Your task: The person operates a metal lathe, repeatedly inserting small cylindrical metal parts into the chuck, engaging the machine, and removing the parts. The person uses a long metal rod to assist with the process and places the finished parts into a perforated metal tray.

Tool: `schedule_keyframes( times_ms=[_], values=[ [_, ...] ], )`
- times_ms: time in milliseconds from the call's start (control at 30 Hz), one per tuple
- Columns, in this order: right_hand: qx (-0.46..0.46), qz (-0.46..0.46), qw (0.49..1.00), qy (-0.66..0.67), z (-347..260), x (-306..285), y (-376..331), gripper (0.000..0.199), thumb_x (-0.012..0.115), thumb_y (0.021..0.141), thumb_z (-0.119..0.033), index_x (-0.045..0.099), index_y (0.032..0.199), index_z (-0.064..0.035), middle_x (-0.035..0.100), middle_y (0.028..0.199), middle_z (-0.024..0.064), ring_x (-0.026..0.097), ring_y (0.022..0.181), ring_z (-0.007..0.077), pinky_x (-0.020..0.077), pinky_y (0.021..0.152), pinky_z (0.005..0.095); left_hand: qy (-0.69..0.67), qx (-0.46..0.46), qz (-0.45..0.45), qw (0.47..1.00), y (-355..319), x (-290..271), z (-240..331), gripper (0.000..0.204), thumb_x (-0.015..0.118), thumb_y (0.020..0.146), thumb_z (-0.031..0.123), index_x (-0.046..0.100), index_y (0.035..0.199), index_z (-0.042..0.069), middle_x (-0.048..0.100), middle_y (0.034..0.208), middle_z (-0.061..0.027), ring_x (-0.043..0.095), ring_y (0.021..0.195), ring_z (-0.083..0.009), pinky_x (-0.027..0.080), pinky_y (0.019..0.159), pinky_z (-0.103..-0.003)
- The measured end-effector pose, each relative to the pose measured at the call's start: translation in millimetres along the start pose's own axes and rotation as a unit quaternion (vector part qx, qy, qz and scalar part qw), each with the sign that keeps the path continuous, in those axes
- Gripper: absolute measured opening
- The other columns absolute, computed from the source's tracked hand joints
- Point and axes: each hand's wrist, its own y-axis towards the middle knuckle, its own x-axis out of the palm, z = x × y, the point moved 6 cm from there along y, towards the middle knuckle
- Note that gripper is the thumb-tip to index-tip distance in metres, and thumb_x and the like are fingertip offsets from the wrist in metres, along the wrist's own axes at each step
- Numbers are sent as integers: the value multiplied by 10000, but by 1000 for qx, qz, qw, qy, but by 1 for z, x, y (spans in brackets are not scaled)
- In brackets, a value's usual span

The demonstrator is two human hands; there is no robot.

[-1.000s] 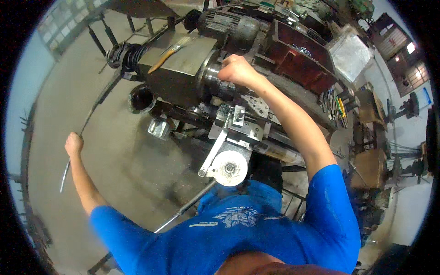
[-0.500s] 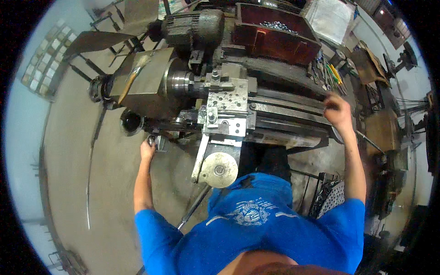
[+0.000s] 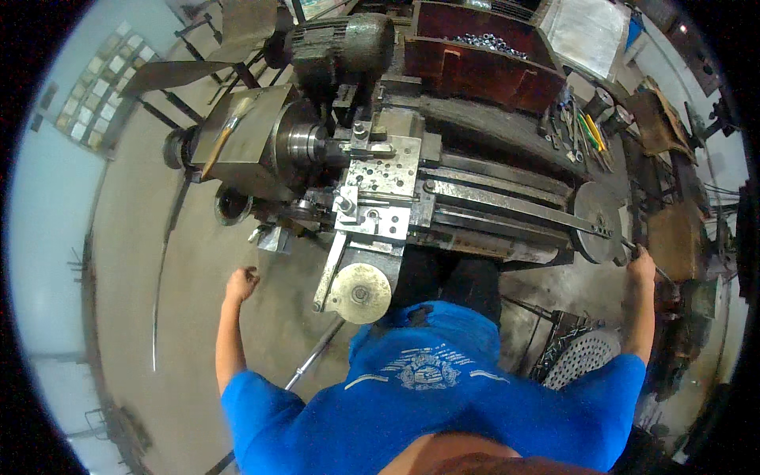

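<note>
My right hand [image 3: 642,264] is wrapped round a dark lever handle [image 3: 631,246] beside the round wheel [image 3: 599,223] at the machine's right end. A flat metal bar [image 3: 507,203] links that wheel to the drilled tool slide [image 3: 383,178] of this lathe-like machine. Over the floor at left, my left hand [image 3: 242,283] has its fingers curled; anything inside them is hidden. It is apart from a small metal chute [image 3: 274,239] under the headstock [image 3: 245,142]. The metal chuck [image 3: 305,146] faces the tool slide. A second round plate [image 3: 360,293] sits in front of my body.
A wooden-handled brush [image 3: 221,146] lies on the headstock. Behind stand a motor [image 3: 342,47] and a dark red box [image 3: 475,75] holding small metal parts [image 3: 491,44]. Hand tools [image 3: 582,134] lie at back right. A perforated round seat [image 3: 584,360] is by my right arm.
My left hand has drawn back from the chute toward me. My right hand has swung outward and down onto the lever handle; the wheel and bar now show, and the tool slide sits slightly further left.
</note>
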Motion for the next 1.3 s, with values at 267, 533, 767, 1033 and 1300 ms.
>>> schedule_keyframes(
  times_ms=[267,533,767,1033,1300],
  values=[
    [57,-4,998,1,12,32,8,440,551,668,-154,538,1098,-61,592,1013,181,548,983,336,443,816,402,-125,2,-63,990,-76,12,31,334,642,735,154,590,1028,1,642,746,-129,614,678,-200,479,652,-312],
    [102,71,991,54,-5,44,-127,538,552,620,-254,553,1126,-71,616,930,201,593,856,368,468,745,438,-166,-63,-58,982,-97,43,-48,297,587,755,59,566,1024,-65,628,720,-128,590,590,-157,479,558,-284],
    [162,38,982,88,-29,33,-151,556,536,612,-276,555,1136,-91,603,956,221,577,893,371,449,779,438,-184,-97,-31,978,-105,39,-70,285,601,746,73,580,995,-62,630,702,-139,591,558,-168,477,540,-285],
    [150,104,976,123,-17,49,-148,551,585,614,-437,572,1088,-157,618,786,190,585,764,388,446,667,478,-205,-111,-37,972,-114,32,-44,309,603,730,51,572,1011,-71,635,725,-145,604,581,-183,492,567,-301],
    [99,112,988,-43,47,63,-27,476,600,690,-359,540,1143,-223,617,937,93,588,820,330,463,700,435,-151,-124,-53,979,-109,-25,-4,313,589,740,66,573,1025,-63,639,736,-137,604,609,-170,488,578,-293]
  ],
)
